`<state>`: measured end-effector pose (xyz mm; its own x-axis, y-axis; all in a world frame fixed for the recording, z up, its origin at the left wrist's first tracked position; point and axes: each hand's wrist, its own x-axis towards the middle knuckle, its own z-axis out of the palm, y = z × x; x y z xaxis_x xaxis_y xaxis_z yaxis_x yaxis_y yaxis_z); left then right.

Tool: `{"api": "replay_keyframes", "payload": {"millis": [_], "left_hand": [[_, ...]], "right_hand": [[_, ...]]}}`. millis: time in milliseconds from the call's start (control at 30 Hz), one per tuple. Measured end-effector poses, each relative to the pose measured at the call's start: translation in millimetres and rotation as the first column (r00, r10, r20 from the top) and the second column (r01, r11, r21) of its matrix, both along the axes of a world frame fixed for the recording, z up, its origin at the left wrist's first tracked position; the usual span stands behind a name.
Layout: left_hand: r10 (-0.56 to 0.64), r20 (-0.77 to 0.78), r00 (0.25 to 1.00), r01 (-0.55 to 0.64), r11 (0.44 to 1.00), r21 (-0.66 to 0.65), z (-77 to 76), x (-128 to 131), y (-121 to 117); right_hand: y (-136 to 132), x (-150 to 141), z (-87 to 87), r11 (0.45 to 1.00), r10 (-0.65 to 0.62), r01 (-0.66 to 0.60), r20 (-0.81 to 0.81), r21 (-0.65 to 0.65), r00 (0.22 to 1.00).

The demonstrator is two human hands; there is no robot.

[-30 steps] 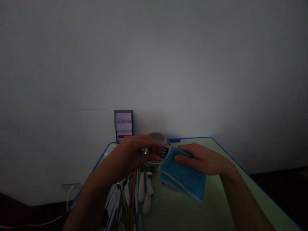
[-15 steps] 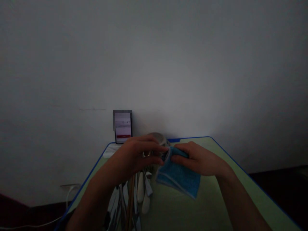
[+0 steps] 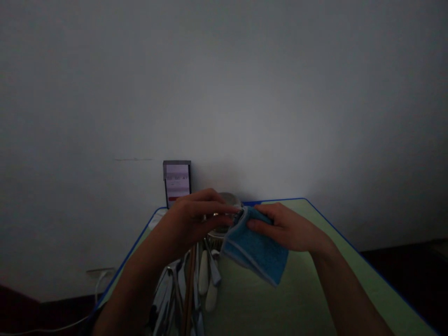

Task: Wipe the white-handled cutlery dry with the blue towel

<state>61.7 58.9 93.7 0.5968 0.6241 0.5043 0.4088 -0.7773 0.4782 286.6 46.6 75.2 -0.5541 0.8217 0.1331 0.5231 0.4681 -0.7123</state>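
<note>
My left hand [image 3: 196,217] is closed around a small metal utensil whose tip [image 3: 239,215] pokes out to the right; I cannot name the utensil. My right hand [image 3: 287,228] pinches a folded blue cloth [image 3: 255,249] against that metal tip, so the two hands meet above the table. The cloth hangs down below my right fingers. Behind my hands a metal bowl [image 3: 229,198] shows partly.
A green table with a blue edge [image 3: 315,212] stands against a pale wall. Several pieces of cutlery [image 3: 196,280] and a wooden stick lie on the table under my left forearm. A lit phone [image 3: 177,183] leans on the wall. A white cable [image 3: 101,280] hangs at left.
Both hands have lifted slightly and drawn closer together. The blue cloth has slid left and bunched over the metal tip, which showed more plainly a second ago.
</note>
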Motion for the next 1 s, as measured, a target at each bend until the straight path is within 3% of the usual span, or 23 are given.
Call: {"api": "replay_keyframes", "payload": {"millis": [333,467,567,700,767,833,900,1000], "left_hand": [[-0.042,-0.013,0.999,0.041,0.998,-0.042,0.8,3,1],[0.028,-0.034,0.999,-0.029,0.999,-0.013,-1.8,5,1],[0.088,-0.047,0.995,-0.088,0.996,-0.002,-4.4,8,-1],[0.107,-0.075,0.991,-0.108,0.994,-0.021,-6.4,12,-2],[0.136,-0.073,0.988,-0.140,0.989,-0.050,-7.1,12,0],[0.155,-0.102,0.983,-0.165,0.982,-0.096,-8.4,11,1],[0.129,-0.190,0.973,-0.158,0.976,-0.147,-10.7,9,1],[0.004,-0.338,0.941,-0.093,0.964,-0.249,-15.0,10,-2]], "right_hand": [[-1,-3,4.3,1.000,-0.003,0.003,0.035,-0.005,0.999],[-2,-3,3.1,1.000,-0.022,0.022,-0.024,-0.001,0.999],[0,1,-0.8,0.992,-0.127,0.124,-0.134,-0.030,0.983],[6,8,-8.2,0.945,-0.328,0.319,-0.279,-0.078,0.903],[11,8,-11.4,0.910,-0.408,0.402,-0.402,-0.103,0.820],[17,4,-13.3,0.873,-0.462,0.458,-0.588,-0.168,0.664],[21,-2,-14.3,0.845,-0.487,0.448,-0.765,-0.292,0.421],[27,-10,-17.0,0.810,-0.517,0.358,-0.853,-0.464,0.063]]}}
